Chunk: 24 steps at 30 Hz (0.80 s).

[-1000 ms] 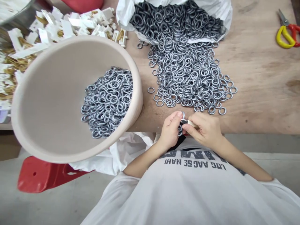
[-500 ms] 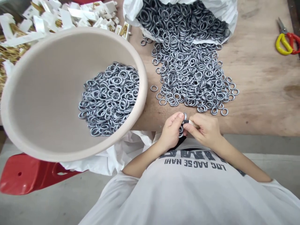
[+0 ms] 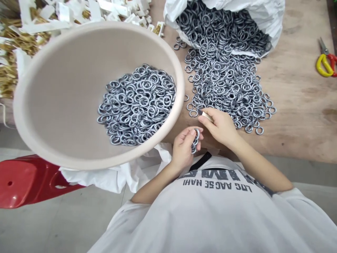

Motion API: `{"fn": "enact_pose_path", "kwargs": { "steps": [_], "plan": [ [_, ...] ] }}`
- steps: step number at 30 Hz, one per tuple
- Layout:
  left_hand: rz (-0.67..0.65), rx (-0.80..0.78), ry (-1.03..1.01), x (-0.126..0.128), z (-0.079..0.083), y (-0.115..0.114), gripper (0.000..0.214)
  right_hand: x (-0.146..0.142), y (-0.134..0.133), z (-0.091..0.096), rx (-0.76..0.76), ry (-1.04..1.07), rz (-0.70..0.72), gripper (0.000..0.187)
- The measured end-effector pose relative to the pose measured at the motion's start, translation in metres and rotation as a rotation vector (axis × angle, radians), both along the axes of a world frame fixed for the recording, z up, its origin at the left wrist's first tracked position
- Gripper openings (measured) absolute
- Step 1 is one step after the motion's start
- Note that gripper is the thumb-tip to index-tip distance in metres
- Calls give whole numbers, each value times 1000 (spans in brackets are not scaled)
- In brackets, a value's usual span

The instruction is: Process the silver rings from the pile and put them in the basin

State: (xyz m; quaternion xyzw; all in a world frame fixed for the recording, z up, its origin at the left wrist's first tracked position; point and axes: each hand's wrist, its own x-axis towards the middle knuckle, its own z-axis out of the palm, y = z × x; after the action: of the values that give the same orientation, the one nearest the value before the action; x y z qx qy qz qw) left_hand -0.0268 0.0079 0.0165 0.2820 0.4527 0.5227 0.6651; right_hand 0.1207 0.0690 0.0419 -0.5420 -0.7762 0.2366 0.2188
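Note:
My left hand (image 3: 183,147) is curled round a small stack of grey metal rings (image 3: 195,140) at the table's near edge. A little above it, my right hand (image 3: 219,124) pinches a short pale stick-like tool (image 3: 206,115) whose tip reaches the near edge of the loose pile of metal rings (image 3: 226,88) on the wooden table (image 3: 297,105). To the left stands a big beige basin (image 3: 65,88), with a heap of rings (image 3: 137,103) lying inside it.
A white plastic bag (image 3: 265,14) at the back spills rings onto the table. White and gold small parts (image 3: 31,31) lie at the back left. Yellow-and-red scissors (image 3: 326,63) rest at the far right. A red stool (image 3: 28,181) and white plastic (image 3: 105,175) sit under the basin.
My hands have come apart: the right one moved up to the ring pile with the tool, the left one dropped slightly with its rings. The view has shifted, moving everything rightward.

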Motion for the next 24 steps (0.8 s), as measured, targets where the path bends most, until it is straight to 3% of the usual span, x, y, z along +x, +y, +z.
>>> {"fn": "enact_pose_path", "kwargs": {
  "steps": [5, 8, 10, 12, 15, 17, 21, 24],
  "plan": [
    [115, 13, -49, -21, 1, -4, 22, -29, 14, -3, -4, -430, 36, 27],
    [122, -60, -125, -26, 7, -1, 19, -27, 9, -3, -11, -434, 29, 24],
    [87, -104, -165, -24, 10, 2, 28, -14, 4, -2, -11, -282, -10, 18],
    [40, -101, -169, -19, 12, 4, 36, 2, -3, 0, -51, 18, -59, 15],
    [-9, -21, -105, -2, 10, 7, 37, 22, -18, 6, -310, 548, -65, 25],
    [-40, 52, -52, 13, 8, 8, 32, 28, -31, 9, -472, 774, -76, 31],
    [-133, 170, 36, 43, 6, 7, 40, 27, -51, 7, -477, 996, -216, 29],
    [-150, 190, 114, 58, 8, 6, 42, 27, -59, -3, -386, 989, -324, 26]
  ]
}}
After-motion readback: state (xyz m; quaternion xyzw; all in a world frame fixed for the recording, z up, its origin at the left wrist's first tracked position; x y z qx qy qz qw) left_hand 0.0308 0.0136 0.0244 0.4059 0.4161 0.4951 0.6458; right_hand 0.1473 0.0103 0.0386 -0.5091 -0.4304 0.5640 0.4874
